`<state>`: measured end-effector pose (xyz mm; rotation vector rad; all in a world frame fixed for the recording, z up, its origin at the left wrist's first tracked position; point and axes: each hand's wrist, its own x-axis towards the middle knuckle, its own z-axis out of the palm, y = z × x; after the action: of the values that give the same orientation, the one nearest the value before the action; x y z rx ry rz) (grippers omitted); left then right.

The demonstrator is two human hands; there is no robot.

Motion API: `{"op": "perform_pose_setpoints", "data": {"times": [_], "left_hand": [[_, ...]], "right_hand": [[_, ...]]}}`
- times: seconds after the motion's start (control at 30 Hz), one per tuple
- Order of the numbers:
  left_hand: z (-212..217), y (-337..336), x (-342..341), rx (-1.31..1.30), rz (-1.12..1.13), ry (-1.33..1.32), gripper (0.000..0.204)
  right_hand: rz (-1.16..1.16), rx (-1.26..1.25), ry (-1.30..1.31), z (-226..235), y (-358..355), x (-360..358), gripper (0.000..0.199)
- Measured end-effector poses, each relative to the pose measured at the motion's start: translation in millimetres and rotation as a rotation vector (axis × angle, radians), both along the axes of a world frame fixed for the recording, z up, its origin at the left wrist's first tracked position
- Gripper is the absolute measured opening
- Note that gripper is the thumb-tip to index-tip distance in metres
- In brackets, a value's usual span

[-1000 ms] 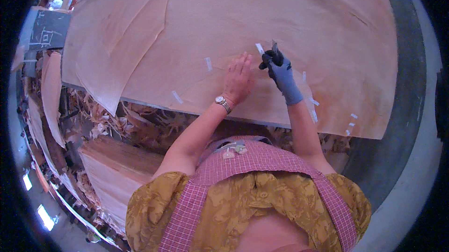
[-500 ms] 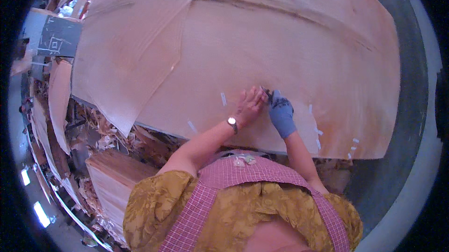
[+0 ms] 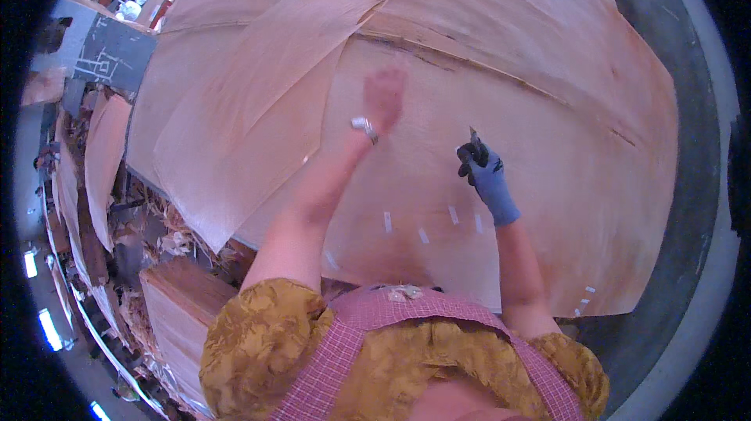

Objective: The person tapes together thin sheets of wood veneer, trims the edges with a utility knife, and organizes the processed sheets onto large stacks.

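The left hand (image 3: pixel 385 98) lay flat and open, holding nothing, on the large wood veneer sheet (image 3: pixel 547 108), a wristwatch (image 3: pixel 364 128) on its wrist. It was blurred, so the fingers could not be told apart. From that hand, the right hand (image 3: pixel 486 175) sat at about four o'clock, near but apart, in a blue glove with dark fingertips. It was clenched around a small dark pointed tool (image 3: pixel 474 138), whose tip stuck up toward twelve o'clock; what kind of tool it was could not be told. Below the gloved hand, toward six and seven o'clock, short white tape strips (image 3: pixel 452 214) lay in a loose row on the veneer. More strips lay at the sheet's edge near five o'clock. A second veneer sheet (image 3: pixel 258 85) overlapped the first at the left hand's nine o'clock. Farther down toward seven o'clock stood a stack of wood sheets (image 3: pixel 184 296), with scraps of veneer (image 3: pixel 152 214) heaped just above it.
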<state>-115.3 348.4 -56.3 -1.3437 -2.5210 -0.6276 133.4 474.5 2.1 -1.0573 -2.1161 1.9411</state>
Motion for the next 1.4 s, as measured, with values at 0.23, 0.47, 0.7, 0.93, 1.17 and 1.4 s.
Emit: {"op": "perform_pose_setpoints", "data": {"times": [0.23,0.47,0.7,0.93,1.17,1.4], "left_hand": [[17,40,-145,-0.384,-0.141,0.216,0.039],[29,46,-189,0.103,-0.003,0.249,0.019],[10,-11,-67,0.006,-0.115,-0.141,0.062],[-1,-16,-59,-0.026,-0.061,-0.181,0.069],[4,-21,-70,0.225,0.01,-0.36,0.049],[21,-10,-62,0.433,0.354,-0.408,0.04]], "right_hand": [[-0.001,0.096,-0.039,-11,0,-67,0.023],[0.022,0.015,-0.042,-5,16,-145,0.02],[-0.053,0.029,0.017,-25,29,-183,0.02],[-0.011,0.045,-0.013,-13,27,-202,0.018],[0.075,-0.136,0.063,-19,18,-204,0.02],[0.368,-0.348,0.113,21,-40,-204,0.02]]}}
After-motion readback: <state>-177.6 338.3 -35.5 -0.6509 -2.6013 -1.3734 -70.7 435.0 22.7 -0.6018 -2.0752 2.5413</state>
